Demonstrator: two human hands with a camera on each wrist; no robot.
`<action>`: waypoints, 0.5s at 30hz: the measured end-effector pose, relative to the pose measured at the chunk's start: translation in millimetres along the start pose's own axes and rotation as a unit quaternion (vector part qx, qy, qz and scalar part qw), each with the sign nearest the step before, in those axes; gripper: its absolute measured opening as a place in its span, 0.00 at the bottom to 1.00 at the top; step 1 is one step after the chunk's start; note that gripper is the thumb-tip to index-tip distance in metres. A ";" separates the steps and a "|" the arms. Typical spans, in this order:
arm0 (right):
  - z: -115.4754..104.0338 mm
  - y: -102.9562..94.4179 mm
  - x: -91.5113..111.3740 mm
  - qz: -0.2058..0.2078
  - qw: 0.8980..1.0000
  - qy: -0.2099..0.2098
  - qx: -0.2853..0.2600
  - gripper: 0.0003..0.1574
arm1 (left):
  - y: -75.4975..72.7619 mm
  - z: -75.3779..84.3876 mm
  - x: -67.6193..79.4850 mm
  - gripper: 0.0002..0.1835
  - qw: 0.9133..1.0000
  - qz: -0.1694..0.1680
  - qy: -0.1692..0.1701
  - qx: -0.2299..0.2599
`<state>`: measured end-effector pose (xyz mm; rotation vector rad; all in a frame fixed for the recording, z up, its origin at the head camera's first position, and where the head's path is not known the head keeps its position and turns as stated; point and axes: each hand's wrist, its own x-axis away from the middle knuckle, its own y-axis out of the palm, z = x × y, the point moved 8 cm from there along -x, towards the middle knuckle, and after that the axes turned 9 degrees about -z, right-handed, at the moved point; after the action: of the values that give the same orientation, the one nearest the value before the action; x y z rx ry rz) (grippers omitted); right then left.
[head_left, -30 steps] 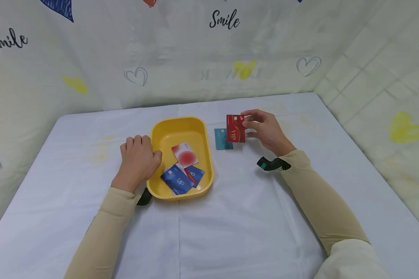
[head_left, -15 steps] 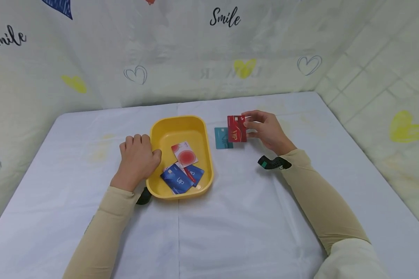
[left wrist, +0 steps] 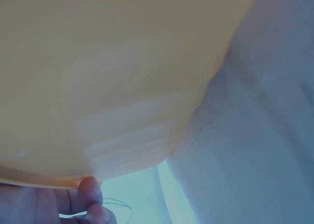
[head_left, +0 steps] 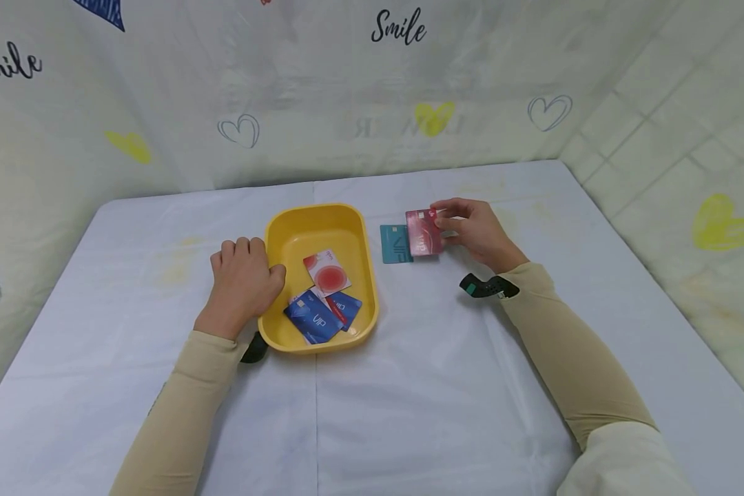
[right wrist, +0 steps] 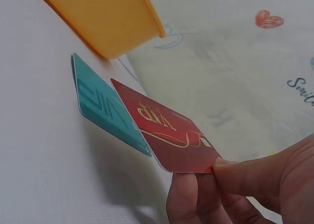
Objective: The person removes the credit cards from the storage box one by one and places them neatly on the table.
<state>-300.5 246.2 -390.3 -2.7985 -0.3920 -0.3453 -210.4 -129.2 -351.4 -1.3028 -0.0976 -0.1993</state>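
Note:
My left hand [head_left: 238,286] grips the left rim of a yellow plastic tray [head_left: 368,275]; in the left wrist view its curled fingers [left wrist: 91,192] are at the rim, beside the tray's outer wall [left wrist: 122,86]. Between thumb and fingers, my right hand [head_left: 477,231] pinches a red VIP card [head_left: 423,233] by its right edge. The card is tilted, and glare covers much of its face in the head view. Just left of it is a teal VIP card [head_left: 394,244], partly overlapped by the red one in the right wrist view [right wrist: 100,98].
Inside the tray lie a white card with a red circle [head_left: 331,278], a blue VIP card [head_left: 312,317] and another blue card [head_left: 350,306], overlapping. A white cloth [head_left: 372,420] covers the table. A printed backdrop [head_left: 322,83] rises behind the table's far edge.
The red card has shifted slightly right and tilted, so its face now catches the light. More of the teal card shows. My left hand keeps its hold on the tray.

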 end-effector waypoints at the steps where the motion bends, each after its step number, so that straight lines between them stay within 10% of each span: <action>1: 0.8 -0.4 -0.3 -0.002 1.000 0.002 0.006 0.27 | 0.1 -0.1 0.0 0.21 1.000 0.000 0.000 0.000; 15: 9.6 -4.0 -4.9 -0.007 1.000 0.022 0.014 0.27 | -0.2 -0.3 -0.3 0.20 1.000 0.004 0.002 0.000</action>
<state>-304.4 251.8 -399.6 -2.7565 -0.4034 -0.3999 -210.8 -129.5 -351.3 -1.3033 -0.0891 -0.1950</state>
